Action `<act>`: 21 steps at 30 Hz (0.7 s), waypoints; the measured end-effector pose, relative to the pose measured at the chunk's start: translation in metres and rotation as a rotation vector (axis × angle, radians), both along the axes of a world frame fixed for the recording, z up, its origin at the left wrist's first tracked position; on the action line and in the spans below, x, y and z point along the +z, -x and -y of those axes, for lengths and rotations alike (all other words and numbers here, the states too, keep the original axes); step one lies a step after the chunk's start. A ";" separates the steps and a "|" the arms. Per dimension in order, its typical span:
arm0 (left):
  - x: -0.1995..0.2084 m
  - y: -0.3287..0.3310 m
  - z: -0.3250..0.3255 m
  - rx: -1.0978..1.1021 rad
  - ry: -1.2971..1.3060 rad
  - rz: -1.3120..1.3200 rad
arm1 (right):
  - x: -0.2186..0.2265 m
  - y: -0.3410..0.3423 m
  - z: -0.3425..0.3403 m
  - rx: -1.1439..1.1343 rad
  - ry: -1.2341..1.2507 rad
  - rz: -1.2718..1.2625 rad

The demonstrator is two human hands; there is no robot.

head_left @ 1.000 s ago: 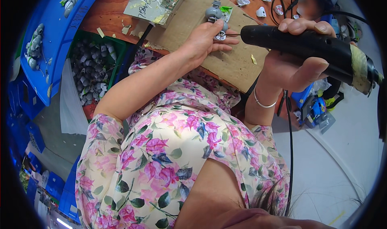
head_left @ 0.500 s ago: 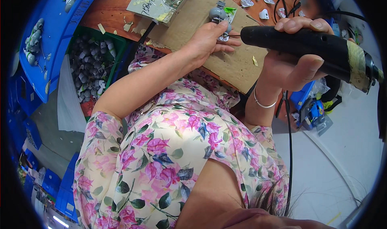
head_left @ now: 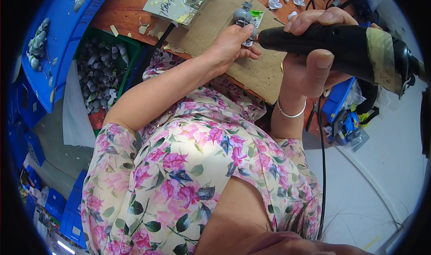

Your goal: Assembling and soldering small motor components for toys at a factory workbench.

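Above the cardboard sheet, my left hand [head_left: 230, 43] is closed round a small grey plastic part [head_left: 243, 16] with rounded lobes; a bright green bit and a white piece show beside it. My right hand [head_left: 310, 73] grips a black electric screwdriver [head_left: 327, 39], its rear wrapped in yellowish tape. The screwdriver lies nearly level, its nose pointing left at the part between my left fingers. The thin bit reaches the lower end of the part; its exact contact point is too small to make out.
Cardboard [head_left: 265, 78] covers the front of the wooden bench. A metal box with a circuit board [head_left: 179, 6] sits behind it, white plastic pieces [head_left: 275, 3] at the back right. At left are a green crate of grey parts [head_left: 101, 71] and a blue tray [head_left: 58, 39]. A black cable [head_left: 323, 165] hangs at right.
My right hand has brought the electric screwdriver left, its nose closer to the grey part, and its tail has dropped slightly. My left hand and the part have hardly moved.
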State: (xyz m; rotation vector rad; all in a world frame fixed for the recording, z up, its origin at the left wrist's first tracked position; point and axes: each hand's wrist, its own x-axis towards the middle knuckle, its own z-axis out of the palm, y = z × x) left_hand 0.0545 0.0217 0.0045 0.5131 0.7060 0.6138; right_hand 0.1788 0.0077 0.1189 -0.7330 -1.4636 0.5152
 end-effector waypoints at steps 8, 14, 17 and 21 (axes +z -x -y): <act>0.001 -0.002 -0.003 -0.053 0.018 0.012 | 0.002 -0.015 0.006 -0.079 -0.032 -0.077; -0.004 0.004 -0.004 -0.041 0.013 0.056 | -0.011 -0.030 0.003 0.084 -0.033 -0.195; -0.003 0.002 -0.004 -0.046 0.020 0.042 | -0.012 -0.029 0.003 0.034 -0.028 -0.184; -0.001 0.002 -0.004 -0.046 0.017 0.044 | -0.014 -0.030 0.002 0.041 -0.034 -0.219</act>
